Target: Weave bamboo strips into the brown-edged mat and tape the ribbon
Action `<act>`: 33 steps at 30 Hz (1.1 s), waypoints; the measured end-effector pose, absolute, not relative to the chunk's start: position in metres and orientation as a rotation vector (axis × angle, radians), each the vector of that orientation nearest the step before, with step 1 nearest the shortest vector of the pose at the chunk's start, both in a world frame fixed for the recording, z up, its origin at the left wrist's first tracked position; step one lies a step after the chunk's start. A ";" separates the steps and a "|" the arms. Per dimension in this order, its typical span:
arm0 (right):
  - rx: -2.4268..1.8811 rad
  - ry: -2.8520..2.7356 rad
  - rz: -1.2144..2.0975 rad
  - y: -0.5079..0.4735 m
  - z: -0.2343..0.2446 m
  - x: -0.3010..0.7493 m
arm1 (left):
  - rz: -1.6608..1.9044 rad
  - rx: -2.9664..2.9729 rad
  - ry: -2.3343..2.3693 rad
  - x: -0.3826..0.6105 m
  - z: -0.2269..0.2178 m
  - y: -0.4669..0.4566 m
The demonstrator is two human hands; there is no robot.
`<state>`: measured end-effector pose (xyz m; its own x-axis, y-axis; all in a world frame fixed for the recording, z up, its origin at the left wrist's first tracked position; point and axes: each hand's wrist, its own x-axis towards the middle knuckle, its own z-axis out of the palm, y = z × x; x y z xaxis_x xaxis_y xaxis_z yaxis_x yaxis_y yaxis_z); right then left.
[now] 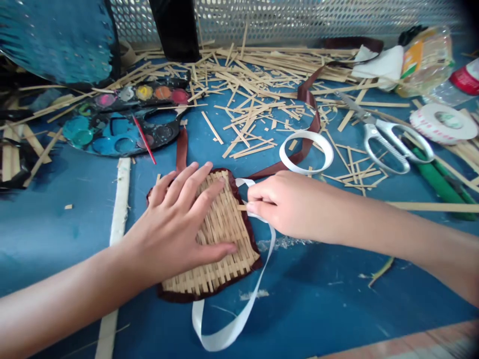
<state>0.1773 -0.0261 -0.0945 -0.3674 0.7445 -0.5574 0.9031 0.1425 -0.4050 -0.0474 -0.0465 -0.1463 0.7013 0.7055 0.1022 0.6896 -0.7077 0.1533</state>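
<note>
A small woven bamboo mat [220, 234] with a dark red ribbon border lies on the blue table [337, 299]. My left hand [179, 224] lies flat on the mat, fingers spread, pressing it down. My right hand [284, 204] is closed in a pinch at the mat's right edge, gripping a white ribbon [239, 319] that loops down past the mat's near edge. A thin bamboo sliver shows at the fingertips.
A paint palette [123, 119] with a red brush lies at the back left. Loose bamboo strips [254, 80] litter the back. A white tape ring [307, 152], dark red ribbon [310, 104], scissors [389, 139], a tape roll [443, 122] and a green tool [441, 182] lie to the right.
</note>
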 end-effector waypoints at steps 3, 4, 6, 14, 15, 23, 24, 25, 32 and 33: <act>1.665 2.169 -1.068 -0.030 -0.094 0.176 | 0.272 2.784 1.148 -0.050 -0.147 -0.049; 1.677 2.164 -1.060 -0.032 -0.094 0.175 | 0.281 2.782 1.143 -0.050 -0.147 -0.049; 1.692 2.158 -1.019 -0.036 -0.094 0.173 | 0.298 2.775 1.153 -0.050 -0.146 -0.050; 1.761 1.915 -1.488 -0.026 -0.106 0.177 | 0.353 2.838 0.987 -0.049 -0.150 -0.048; 1.735 1.877 -1.587 -0.023 -0.108 0.180 | 0.361 2.843 0.984 -0.049 -0.150 -0.048; 1.568 1.864 -1.787 -0.014 -0.109 0.184 | 0.308 2.824 0.909 -0.047 -0.140 -0.034; 1.560 1.922 -1.718 -0.015 -0.107 0.184 | 0.311 2.793 0.889 -0.047 -0.139 -0.030; 1.568 1.971 -1.621 -0.016 -0.105 0.183 | 0.314 2.758 0.866 -0.046 -0.139 -0.027; 1.646 1.990 -1.220 -0.019 -0.091 0.177 | 0.290 2.657 0.712 -0.039 -0.138 -0.015; 1.637 2.015 -1.194 -0.020 -0.091 0.176 | 0.285 2.657 0.710 -0.039 -0.138 -0.015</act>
<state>0.1756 -0.0195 -0.0906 -0.3165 0.6745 -0.6670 0.9090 0.0147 -0.4165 -0.0389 -0.0145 -0.1378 0.8523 0.5140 0.0971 0.4381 -0.8028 0.4044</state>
